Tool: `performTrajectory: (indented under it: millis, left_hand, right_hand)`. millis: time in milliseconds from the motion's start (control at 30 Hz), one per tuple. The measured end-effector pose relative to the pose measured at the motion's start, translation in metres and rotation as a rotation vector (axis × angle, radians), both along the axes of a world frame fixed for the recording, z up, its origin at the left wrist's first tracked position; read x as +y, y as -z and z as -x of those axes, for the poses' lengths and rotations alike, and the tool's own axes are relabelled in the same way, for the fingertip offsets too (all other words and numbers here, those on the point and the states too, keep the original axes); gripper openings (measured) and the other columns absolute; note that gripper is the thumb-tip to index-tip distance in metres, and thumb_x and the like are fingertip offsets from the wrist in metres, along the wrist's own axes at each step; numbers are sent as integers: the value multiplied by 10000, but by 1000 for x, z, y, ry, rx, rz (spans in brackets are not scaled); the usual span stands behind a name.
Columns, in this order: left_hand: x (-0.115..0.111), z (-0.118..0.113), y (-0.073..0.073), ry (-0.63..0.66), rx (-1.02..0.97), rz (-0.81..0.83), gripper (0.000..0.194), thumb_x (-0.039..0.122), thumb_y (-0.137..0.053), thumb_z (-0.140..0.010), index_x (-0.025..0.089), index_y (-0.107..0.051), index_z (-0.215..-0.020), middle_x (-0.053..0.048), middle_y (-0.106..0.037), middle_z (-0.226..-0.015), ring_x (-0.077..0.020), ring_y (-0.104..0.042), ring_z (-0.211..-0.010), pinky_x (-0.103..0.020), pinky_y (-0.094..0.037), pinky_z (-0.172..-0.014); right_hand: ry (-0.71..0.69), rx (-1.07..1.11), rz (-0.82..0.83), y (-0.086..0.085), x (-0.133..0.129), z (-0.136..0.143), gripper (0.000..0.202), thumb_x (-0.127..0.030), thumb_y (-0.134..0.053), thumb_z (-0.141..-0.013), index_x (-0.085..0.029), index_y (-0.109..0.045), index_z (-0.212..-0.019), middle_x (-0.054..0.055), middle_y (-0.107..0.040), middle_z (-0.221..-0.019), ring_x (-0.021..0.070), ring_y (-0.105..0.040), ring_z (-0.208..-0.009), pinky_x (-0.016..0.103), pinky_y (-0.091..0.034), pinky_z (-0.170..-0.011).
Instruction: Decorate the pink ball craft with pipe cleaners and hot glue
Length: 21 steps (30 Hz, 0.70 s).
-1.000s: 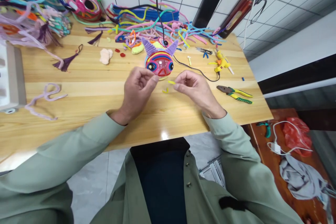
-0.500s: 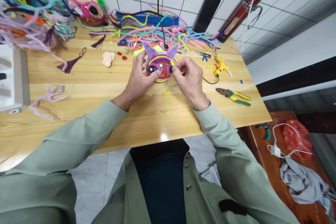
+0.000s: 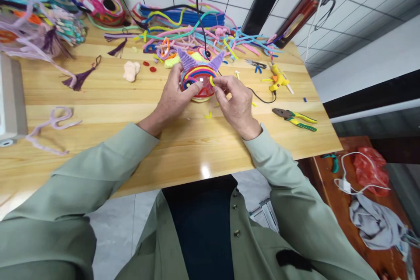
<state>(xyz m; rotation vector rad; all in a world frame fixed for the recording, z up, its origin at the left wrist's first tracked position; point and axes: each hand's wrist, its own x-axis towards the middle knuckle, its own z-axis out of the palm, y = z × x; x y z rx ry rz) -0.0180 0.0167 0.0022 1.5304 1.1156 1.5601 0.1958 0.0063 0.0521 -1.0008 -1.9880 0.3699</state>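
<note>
A round, colourful mask-like craft piece (image 3: 204, 70) with two purple pointed ears lies on the wooden table (image 3: 157, 153). My left hand (image 3: 173, 103) is wrapped round its left side, with the thumb across its red front. At its right side, my right hand (image 3: 236, 103) pinches a short yellow strip (image 3: 211, 81) between thumb and forefinger, against the piece. The right eye of the piece is largely hidden by my fingers. A small yellow scrap (image 3: 208, 115) lies just below it.
Fuzzy stems (image 3: 183, 18) are heaped behind the piece. A second mask (image 3: 100, 3) stands back left. To the right are a yellow glue gun (image 3: 279, 79), pliers (image 3: 293, 119), small snips (image 3: 254, 64), a black phone (image 3: 261, 8) and a red flask (image 3: 306, 11).
The view has shifted slightly. My right fingers have shifted on the piece's right side, and the yellow strip at their tips now shows more clearly. My left hand keeps its hold.
</note>
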Motion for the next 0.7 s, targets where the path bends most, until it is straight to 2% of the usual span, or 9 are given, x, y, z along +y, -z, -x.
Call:
performTrajectory:
  millis: [133,367,500,700]
  left_hand:
    - [-3,2,-4,65,-39,4,624,671,-904,-938,278,-625,-1335,-100,-777,-1367,-316,-778,-1276,-518,-638,-1176]
    - [-6,3,-3,35,-3,-3,656,738,-902,-942,309,-642,-1365,-112,-758,-1427,-348,-755,-1339,-620,-615,-1235]
    - [-7,3,-3,57,-9,-5,719,782,-898,-925,296,-630,-1381,-119,-745,-1436,-350,-762,-1354,-588,-625,-1236]
    - [-9,3,-6,63,-8,22,717,787,-893,-925,308,-617,-1381,-114,-747,-1461,-345,-760,-1384,-551,-633,-1236]
  right_hand:
    - [-4,-1,29,-2,-2,2,131,-332,-686,-1163,-275,-804,-1164,82,-840,-1134,261,-784,-1086,491,-679,-1072]
    - [5,-33,-6,0,0,5,125,-306,-680,-1168,-270,-799,-1154,73,-837,-1115,246,-781,-1072,450,-664,-1050]
    - [-17,-40,-22,1,2,4,86,-279,-703,-1148,-260,-787,-1153,61,-827,-1068,236,-776,-1030,430,-660,-1019]
    - [0,-29,39,0,1,5,89,-338,-737,-1139,-283,-769,-1201,44,-826,-1049,235,-769,-1009,422,-673,-1014]
